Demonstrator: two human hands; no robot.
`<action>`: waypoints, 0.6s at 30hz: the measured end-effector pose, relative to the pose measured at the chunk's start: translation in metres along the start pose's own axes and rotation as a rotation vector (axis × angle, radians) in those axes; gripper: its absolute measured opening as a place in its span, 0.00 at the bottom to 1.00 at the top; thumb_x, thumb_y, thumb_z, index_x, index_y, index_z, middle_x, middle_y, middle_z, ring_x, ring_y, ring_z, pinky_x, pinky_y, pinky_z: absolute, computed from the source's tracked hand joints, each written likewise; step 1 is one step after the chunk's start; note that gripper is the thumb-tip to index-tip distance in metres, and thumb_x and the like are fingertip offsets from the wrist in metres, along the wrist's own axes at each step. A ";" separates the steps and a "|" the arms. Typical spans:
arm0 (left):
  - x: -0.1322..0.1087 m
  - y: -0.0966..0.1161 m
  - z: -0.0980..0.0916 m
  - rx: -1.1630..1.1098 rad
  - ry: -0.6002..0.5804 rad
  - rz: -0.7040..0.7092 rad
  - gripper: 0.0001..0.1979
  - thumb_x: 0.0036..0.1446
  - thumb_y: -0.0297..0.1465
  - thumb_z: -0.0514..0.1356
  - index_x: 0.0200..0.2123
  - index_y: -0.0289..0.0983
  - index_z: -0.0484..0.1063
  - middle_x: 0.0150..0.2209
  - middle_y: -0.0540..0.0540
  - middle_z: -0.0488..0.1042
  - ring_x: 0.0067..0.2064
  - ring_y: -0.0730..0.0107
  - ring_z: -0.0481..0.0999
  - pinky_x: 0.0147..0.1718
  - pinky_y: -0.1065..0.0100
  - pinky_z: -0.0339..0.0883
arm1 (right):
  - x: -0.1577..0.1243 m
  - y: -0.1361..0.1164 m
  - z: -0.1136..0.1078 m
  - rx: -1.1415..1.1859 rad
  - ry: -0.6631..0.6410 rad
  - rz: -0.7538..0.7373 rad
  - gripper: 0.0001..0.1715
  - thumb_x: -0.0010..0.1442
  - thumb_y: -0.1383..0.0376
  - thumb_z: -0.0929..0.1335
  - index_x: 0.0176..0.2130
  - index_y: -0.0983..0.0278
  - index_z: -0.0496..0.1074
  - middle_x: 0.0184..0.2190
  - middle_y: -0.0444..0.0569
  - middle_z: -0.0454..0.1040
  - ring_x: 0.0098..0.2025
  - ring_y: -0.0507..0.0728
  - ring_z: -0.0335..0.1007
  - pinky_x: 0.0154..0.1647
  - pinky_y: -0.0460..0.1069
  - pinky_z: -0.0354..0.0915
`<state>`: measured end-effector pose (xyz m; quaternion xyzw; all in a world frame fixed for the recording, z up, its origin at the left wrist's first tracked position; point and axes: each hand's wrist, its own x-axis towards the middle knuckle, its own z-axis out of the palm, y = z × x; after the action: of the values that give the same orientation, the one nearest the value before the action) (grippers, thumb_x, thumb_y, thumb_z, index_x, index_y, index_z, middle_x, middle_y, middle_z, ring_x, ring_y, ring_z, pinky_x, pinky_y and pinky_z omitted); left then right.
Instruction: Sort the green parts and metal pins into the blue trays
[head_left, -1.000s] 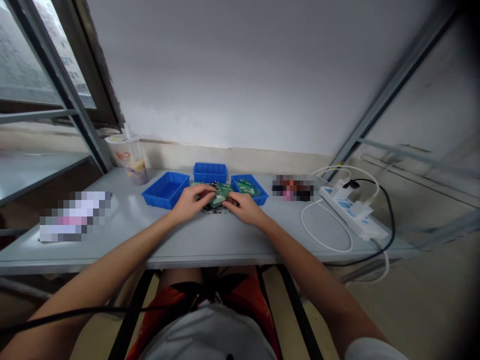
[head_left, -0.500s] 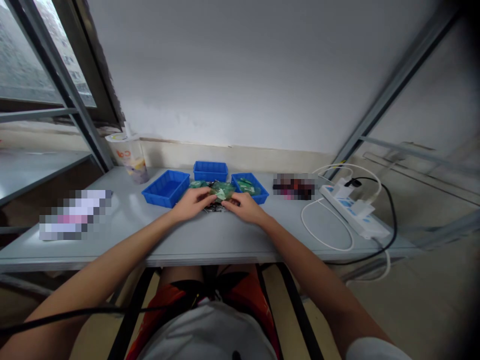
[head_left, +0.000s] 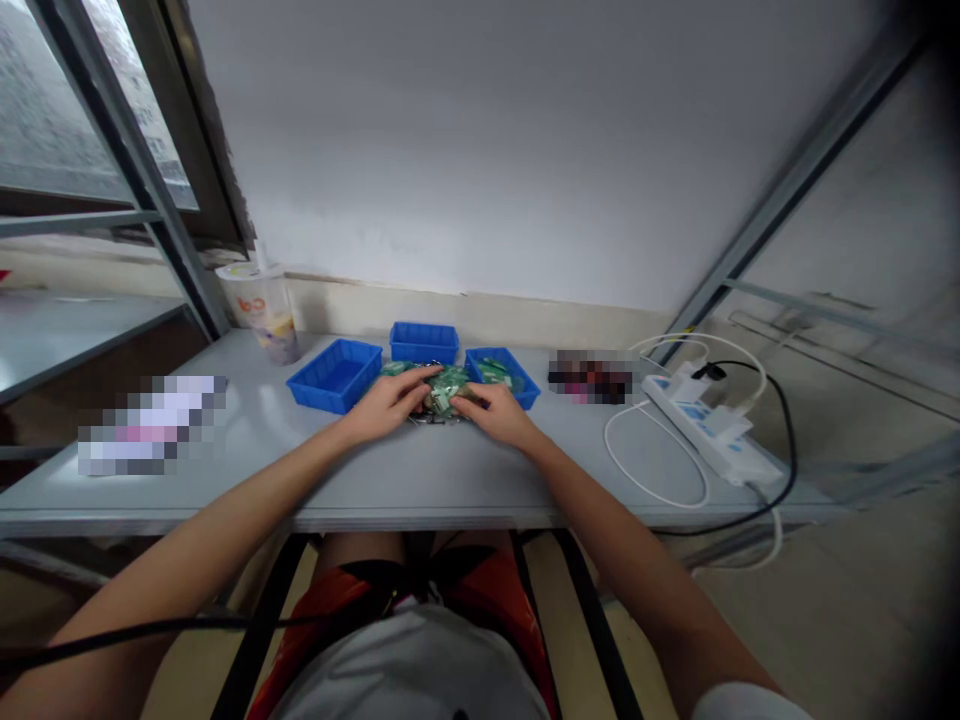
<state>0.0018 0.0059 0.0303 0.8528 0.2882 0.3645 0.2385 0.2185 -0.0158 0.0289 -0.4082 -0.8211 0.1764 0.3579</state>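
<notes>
The green packet (head_left: pixel 448 390) is between my left hand (head_left: pixel 381 405), its fingers bent but whether pinching I cannot tell, and my right hand (head_left: pixel 501 412), pinching its right edge, mid-way along the grey desk (head_left: pixel 450 480) below a pale wall (head_left: pixel 487 180), with a window (head_left: pixel 45 130) far left.

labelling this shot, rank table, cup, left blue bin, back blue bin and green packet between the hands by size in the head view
1. table
2. cup and left blue bin, too alike to rank
3. back blue bin
4. green packet, visible part only
</notes>
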 end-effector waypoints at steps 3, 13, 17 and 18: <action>-0.001 0.000 0.000 -0.023 0.038 0.014 0.22 0.63 0.35 0.49 0.58 0.36 0.58 0.27 0.49 0.71 0.28 0.72 0.71 0.29 0.72 0.65 | 0.000 0.001 0.000 0.088 0.002 0.022 0.16 0.59 0.58 0.64 0.27 0.66 0.70 0.22 0.43 0.68 0.24 0.49 0.60 0.26 0.44 0.56; 0.001 -0.002 0.004 0.000 -0.015 0.036 0.17 0.56 0.38 0.58 0.47 0.37 0.66 0.38 0.46 0.73 0.35 0.70 0.74 0.32 0.70 0.68 | 0.002 0.002 0.006 0.371 0.073 0.103 0.12 0.57 0.57 0.66 0.33 0.64 0.68 0.25 0.44 0.70 0.26 0.50 0.66 0.29 0.46 0.63; 0.000 -0.003 0.005 0.017 -0.015 0.043 0.17 0.58 0.37 0.57 0.48 0.36 0.65 0.33 0.47 0.73 0.30 0.72 0.73 0.30 0.71 0.67 | 0.002 0.005 0.013 0.452 0.013 0.132 0.12 0.56 0.57 0.67 0.34 0.64 0.66 0.27 0.44 0.70 0.26 0.50 0.67 0.28 0.46 0.64; 0.000 -0.003 0.005 0.038 -0.005 0.060 0.15 0.59 0.36 0.56 0.48 0.36 0.66 0.34 0.47 0.74 0.30 0.73 0.72 0.30 0.71 0.66 | 0.002 0.007 0.014 0.463 0.007 0.133 0.12 0.55 0.58 0.67 0.36 0.63 0.66 0.28 0.44 0.70 0.27 0.50 0.68 0.28 0.46 0.64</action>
<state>0.0041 0.0070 0.0254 0.8663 0.2689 0.3639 0.2118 0.2111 -0.0102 0.0166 -0.3690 -0.7289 0.3816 0.4324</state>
